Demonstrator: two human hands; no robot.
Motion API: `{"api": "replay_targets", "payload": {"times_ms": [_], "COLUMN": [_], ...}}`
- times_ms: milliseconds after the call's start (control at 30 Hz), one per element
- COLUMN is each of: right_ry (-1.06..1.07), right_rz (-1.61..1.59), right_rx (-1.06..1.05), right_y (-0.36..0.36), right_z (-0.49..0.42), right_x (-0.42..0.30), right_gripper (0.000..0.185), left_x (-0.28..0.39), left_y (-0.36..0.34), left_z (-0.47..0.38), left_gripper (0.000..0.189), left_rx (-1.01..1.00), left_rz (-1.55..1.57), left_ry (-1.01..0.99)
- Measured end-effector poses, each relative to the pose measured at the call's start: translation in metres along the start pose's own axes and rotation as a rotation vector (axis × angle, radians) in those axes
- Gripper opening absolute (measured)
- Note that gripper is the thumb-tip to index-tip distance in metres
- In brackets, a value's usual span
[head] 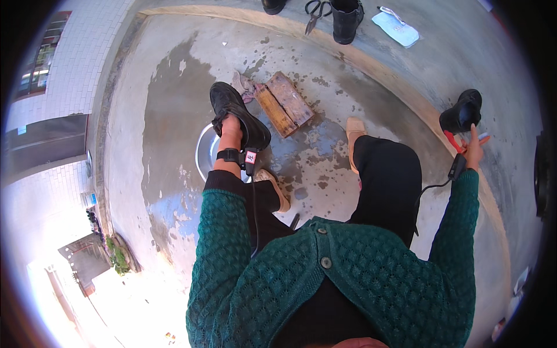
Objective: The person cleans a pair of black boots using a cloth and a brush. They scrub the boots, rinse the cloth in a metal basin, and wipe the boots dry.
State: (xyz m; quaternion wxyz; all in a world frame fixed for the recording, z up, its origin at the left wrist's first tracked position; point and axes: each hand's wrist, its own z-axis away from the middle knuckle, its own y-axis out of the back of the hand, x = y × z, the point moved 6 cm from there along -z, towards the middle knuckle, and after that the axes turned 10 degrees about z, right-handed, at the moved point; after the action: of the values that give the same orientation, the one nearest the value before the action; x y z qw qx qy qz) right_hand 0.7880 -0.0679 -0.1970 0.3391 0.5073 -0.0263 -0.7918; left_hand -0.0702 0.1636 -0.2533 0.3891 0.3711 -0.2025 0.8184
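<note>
My left hand [231, 125] is inside the opening of a black shoe [229, 98], partly hidden by it, and bears the shoe above a shiny metal basin [204, 150]. Out to the right, my right hand [473, 150] holds a thing with a red and orange handle [453, 141], seemingly a brush with pale bristles; its kind is not certain. One finger of that hand points at another black shoe [461, 112], which rests on the raised concrete ledge. Whether the finger touches this shoe cannot be told.
A worn wooden stool [289, 98] lies on the wet concrete floor beside a crumpled rag [243, 87]. On the ledge are black-handled scissors [314, 16], a black boot [347, 21], part of another black shoe [273, 5] and a pale blue packet [396, 28]. Cables run from both wrists.
</note>
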Motion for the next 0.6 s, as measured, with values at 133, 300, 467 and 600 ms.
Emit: {"api": "replay_targets", "payload": {"times_ms": [133,300,467,600], "right_ry": [0.017,0.068,0.171,0.374], "right_rz": [0.072,0.013,0.181,0.33], "right_rx": [-0.053,-0.04,0.0,0.303], "right_y": [-0.029,-0.034,-0.008,0.014], "right_z": [-0.033,-0.037,0.001,0.062], "right_x": [0.007,0.001,-0.015,-0.056], "right_gripper": [0.106,0.093,0.075,0.039], "left_x": [-0.009,-0.031,-0.032,0.023], "left_y": [-0.006,-0.019,-0.03,-0.004], "left_z": [0.042,0.053,0.06,0.085], "left_gripper": [0.056,0.048,0.047,0.05], "left_rx": [-0.001,-0.116,-0.255,-0.308], "left_rz": [-0.107,-0.071,0.24,0.485], "left_ry": [-0.033,0.081,0.098,0.033]}}
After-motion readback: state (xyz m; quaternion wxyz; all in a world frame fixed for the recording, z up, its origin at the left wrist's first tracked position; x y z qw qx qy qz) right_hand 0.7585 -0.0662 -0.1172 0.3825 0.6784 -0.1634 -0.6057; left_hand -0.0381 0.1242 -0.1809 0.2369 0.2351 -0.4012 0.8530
